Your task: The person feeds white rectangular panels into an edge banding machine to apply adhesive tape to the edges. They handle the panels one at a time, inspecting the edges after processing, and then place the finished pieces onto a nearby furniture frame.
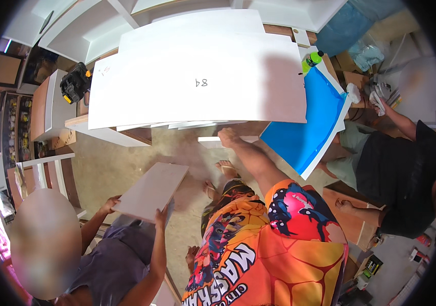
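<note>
close to the camera is the person's own orange patterned shirt (274, 255). at its left edge, low by the hip, a small part of what seems to be the left hand (192, 253) shows. it holds nothing that i can see, and whether its fingers are apart or together i cannot tell.

further out the right hand (226, 136) is stretched forward over the floor (111, 168). it rests, palm down, at the near edge of the stack of white panels (202, 81), just where a narrow white strip (243, 138) sticks out below the stack. the fingers (223, 133) are bent down over this edge and seem to touch it, but if they really grip the strip or only lie on it i cannot tell. the panels themselves lie flat on the worktop, spreading away from the hand on both sides and behind it.

in my judgement, to handle such a wide thin panel well, the fingers should go fully under the edge, and the second hand should come to the same edge, well apart from the first, so the sheet does not twist or slide onto the blue panel (305, 122) just to the right.
</note>
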A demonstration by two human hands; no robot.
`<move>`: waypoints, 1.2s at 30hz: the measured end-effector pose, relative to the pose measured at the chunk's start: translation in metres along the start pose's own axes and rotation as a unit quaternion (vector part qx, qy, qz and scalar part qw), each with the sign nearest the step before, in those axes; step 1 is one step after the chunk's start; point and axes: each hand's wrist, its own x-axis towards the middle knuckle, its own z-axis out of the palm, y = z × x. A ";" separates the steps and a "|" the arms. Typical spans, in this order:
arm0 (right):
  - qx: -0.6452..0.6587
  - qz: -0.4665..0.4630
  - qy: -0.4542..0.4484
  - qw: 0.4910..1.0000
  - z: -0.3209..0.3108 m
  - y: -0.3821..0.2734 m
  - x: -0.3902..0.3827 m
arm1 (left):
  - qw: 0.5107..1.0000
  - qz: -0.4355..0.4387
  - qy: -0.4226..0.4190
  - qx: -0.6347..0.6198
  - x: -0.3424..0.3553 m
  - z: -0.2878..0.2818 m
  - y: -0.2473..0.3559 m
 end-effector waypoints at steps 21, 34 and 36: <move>-0.054 0.015 -0.046 0.997 -0.036 0.012 0.035 | 0.943 -0.210 0.030 -0.255 -0.184 0.066 -0.216; -0.160 -0.045 -0.110 0.980 -0.041 0.028 0.023 | 0.939 -0.203 0.092 -0.263 -0.227 0.082 -0.184; -0.168 -0.068 -0.116 0.977 -0.043 0.014 0.017 | 0.929 -0.224 0.094 -0.278 -0.223 0.089 -0.182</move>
